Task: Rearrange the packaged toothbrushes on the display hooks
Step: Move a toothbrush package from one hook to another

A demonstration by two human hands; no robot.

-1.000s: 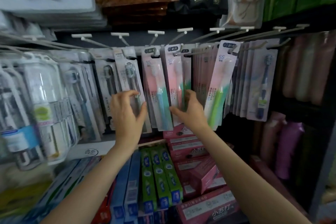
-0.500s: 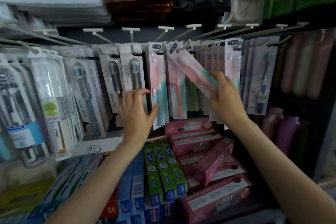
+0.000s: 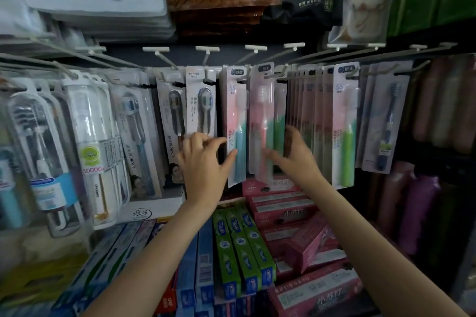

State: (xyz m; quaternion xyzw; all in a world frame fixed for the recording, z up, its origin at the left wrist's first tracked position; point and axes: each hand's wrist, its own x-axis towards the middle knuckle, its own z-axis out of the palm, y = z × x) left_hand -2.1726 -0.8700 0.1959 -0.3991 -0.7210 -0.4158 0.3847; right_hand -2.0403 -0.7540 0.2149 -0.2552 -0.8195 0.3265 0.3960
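Packaged toothbrushes hang in a row on white display hooks point(image 3: 253, 51). My left hand point(image 3: 203, 165) pinches the lower left edge of a pink pack with a blue toothbrush point(image 3: 235, 121), thumb on its front. To its right a pack with a pink toothbrush point(image 3: 261, 110) hangs upright and blurred on its hook. My right hand point(image 3: 296, 159) is spread beside it, thumb against the pack's lower part and fingers at a dense stack of the same packs point(image 3: 309, 110). A pack with a green toothbrush point(image 3: 345, 123) fronts that stack.
Grey packs with dark toothbrushes point(image 3: 201, 105) hang left of my hands, with bulkier blister packs point(image 3: 90, 136) further left. A navy toothbrush pack point(image 3: 386, 121) hangs at the right. Toothpaste boxes, green point(image 3: 237, 247) and pink point(image 3: 316, 291), lie on the shelf below. Bagged goods fill the shelf above.
My right hand carried the pink toothbrush pack, tilted, to the left; it now hangs upright on the hook. My left hand stayed at the blue toothbrush pack.
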